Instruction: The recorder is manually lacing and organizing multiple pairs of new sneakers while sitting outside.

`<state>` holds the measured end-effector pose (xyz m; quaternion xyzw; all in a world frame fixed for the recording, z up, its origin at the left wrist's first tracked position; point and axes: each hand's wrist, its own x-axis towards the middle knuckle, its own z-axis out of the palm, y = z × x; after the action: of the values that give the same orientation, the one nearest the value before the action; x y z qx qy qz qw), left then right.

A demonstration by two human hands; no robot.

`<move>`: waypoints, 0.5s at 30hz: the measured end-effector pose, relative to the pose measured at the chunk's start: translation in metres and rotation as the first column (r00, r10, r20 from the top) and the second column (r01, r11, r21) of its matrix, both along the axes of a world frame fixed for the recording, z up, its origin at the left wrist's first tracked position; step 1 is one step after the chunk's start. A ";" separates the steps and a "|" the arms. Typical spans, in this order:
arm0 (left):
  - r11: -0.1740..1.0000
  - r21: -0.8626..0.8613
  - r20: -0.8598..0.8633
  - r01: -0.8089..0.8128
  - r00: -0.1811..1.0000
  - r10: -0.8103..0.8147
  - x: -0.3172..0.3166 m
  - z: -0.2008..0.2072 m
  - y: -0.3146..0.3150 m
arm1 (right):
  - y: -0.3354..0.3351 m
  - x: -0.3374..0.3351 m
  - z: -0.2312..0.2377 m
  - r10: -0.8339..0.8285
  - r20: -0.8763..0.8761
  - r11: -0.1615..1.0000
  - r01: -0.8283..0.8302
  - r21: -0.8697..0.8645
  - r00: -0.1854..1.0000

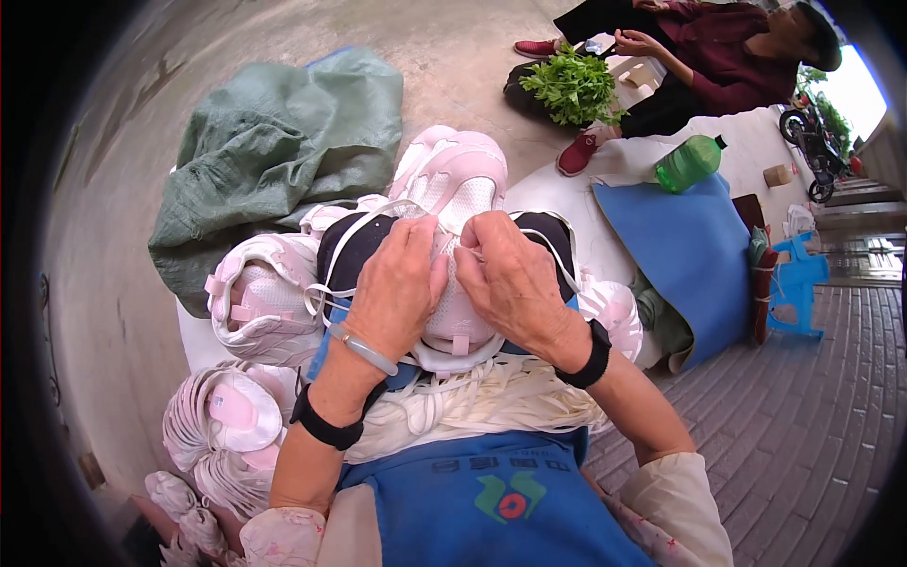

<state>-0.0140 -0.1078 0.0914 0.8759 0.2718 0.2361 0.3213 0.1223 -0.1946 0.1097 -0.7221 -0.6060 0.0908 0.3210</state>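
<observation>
A pink and white sneaker [463,170] lies across my lap, its toe pointing away from me and its heel close to my body. Over its lacing area, my left hand [402,279] and my right hand [510,279] meet with fingers pinched. A white shoelace [342,241] loops out to the left from beside my left hand; another stretch curves out right of my right hand. The fingertips partly hide the lace between them. Beneath the heel, a thick bundle of loose cream laces [482,406] rests on my blue apron [416,491].
More pink and white sneakers [265,293] sit at the left, with stacked shoe parts [222,435] nearer. Behind them is a green woven sack [283,132]. At the right are a blue mat [671,255], a green bottle [690,163] and a blue stool [798,288]. A person sits beyond, near leafy greens [572,85].
</observation>
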 end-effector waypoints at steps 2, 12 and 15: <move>0.998 -0.025 -0.066 0.058 0.996 -0.059 0.002 0.004 0.009 | 0.002 -0.002 -0.009 -0.021 0.055 0.999 0.023 -0.028 0.998; 0.972 -0.055 0.026 0.229 0.973 -0.227 -0.003 -0.009 0.032 | 0.004 -0.007 -0.022 -0.057 0.199 0.998 0.059 -0.003 0.978; 0.963 -0.143 0.047 0.227 0.974 -0.222 -0.005 -0.002 0.029 | 0.004 -0.010 -0.019 -0.030 0.228 0.999 0.035 -0.016 0.973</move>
<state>-0.0190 -0.0786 0.0892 0.8712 0.1825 0.1906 0.4139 0.1118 -0.1905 0.0906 -0.7407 -0.6260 0.0083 0.2437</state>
